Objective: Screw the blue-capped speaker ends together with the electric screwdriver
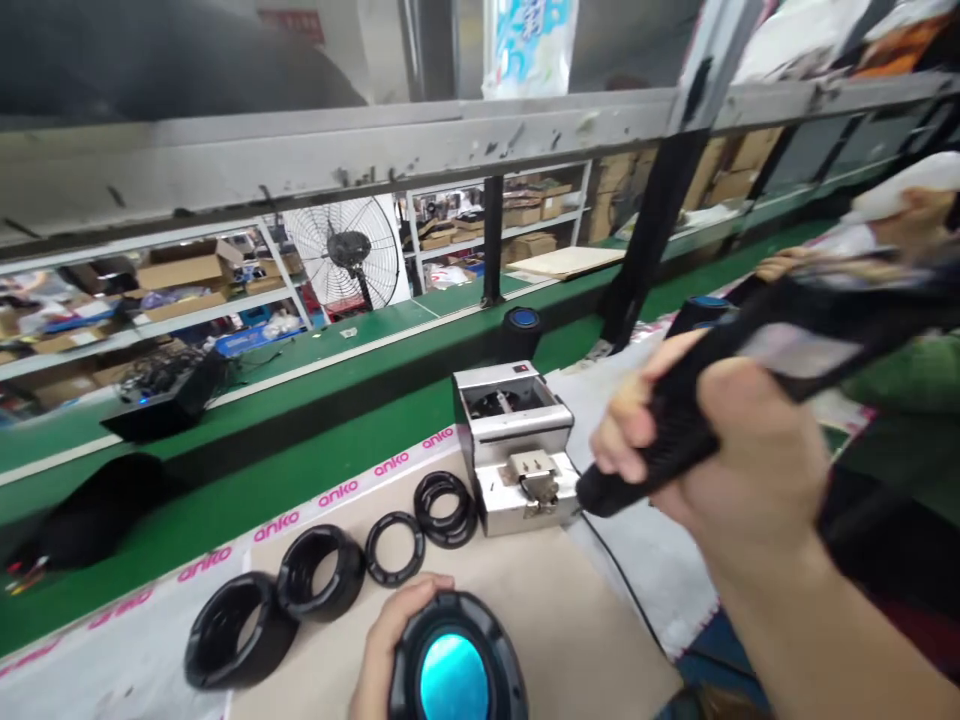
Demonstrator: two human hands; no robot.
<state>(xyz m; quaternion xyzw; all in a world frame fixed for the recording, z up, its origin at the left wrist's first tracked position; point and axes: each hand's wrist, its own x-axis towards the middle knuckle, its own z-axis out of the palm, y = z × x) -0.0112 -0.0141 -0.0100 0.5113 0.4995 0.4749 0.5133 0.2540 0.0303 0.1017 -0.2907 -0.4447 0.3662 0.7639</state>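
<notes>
At the bottom centre, my left hand [381, 645] is wrapped round a black round speaker [512, 655] with a shiny blue disc facing up. My right hand [750, 440], raised at the right, grips a black handheld tool [686, 425] with a textured handle. Its far end is smeared by motion, so its exact kind is unclear. Left of that tool's lower tip stands a silver metal box [514, 430] with an open top, like a screw feeder. Several black rings [395, 548] lie in a row beyond my left hand, the thicker ones [240, 632] at the left.
A green conveyor belt [315, 440] runs behind the work board [592, 600]. On it are a dark cylinder with a blue top [521, 325] and a black bundle [97, 505]. Metal posts [656, 230] rise beyond. A co-worker's hand [784, 265] shows at the right.
</notes>
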